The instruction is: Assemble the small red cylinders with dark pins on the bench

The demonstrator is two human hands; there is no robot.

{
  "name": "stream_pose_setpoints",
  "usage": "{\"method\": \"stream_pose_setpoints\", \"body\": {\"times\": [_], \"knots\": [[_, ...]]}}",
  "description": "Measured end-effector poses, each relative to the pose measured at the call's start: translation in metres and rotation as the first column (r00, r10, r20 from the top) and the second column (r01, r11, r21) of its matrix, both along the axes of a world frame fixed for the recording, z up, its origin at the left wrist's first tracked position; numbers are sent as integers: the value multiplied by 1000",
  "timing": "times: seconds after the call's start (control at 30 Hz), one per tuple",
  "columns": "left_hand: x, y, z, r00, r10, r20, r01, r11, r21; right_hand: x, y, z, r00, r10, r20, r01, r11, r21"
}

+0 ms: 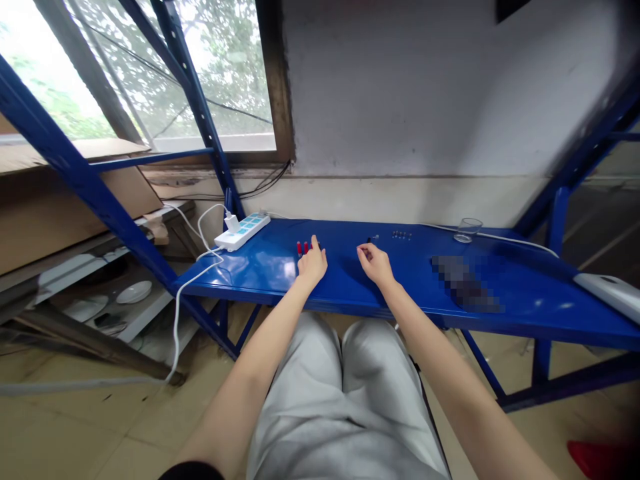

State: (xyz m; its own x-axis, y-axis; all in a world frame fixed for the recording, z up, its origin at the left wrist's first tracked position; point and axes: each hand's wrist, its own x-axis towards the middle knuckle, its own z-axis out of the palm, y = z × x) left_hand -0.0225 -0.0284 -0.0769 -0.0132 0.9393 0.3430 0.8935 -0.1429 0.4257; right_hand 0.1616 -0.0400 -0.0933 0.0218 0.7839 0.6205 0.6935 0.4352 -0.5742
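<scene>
Just left of the frame's centre, three small red pieces (303,248) are seen on a blue shelf (260,267), set side by side in a short row that runs left to right. Each piece is shown as a short bar with its long axis pointed up the frame, toward the wall (425,100); whether they stand or lie cannot be told. The left hand (313,263) is laid on the shelf just right of and below them, released, with one finger stretched up beside the row and nothing grasped. The right hand (375,261) is rested near the centre, its fingers curled inward; whether something small is pinched there cannot be told. A row of tiny dark bits (401,235) is seen above and right of that hand, and a glass (468,229) further right, near the shelf's back edge. A white power strip (243,231) is placed at the shelf's left end, and a white cable (177,313) is hung from it down to the tiled floor (100,427). The upper left is filled by a window (220,73) crossed by blue posts (90,187). Cardboard (50,200) and plates (134,291) are seen at the left.
</scene>
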Motion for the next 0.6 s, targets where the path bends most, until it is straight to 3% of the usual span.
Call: {"method": "stream_pose_setpoints", "body": {"times": [0.37, 0.6], "knots": [[4, 12, -2, 1000, 5, -22, -5, 1000, 6, 2, 0, -3, 999, 52, 13, -51, 997, -59], [5, 10, 3, 997, 47, -67, -51, 997, -64, 3, 2, -5, 998, 67, 16, -66, 997, -45]]}}
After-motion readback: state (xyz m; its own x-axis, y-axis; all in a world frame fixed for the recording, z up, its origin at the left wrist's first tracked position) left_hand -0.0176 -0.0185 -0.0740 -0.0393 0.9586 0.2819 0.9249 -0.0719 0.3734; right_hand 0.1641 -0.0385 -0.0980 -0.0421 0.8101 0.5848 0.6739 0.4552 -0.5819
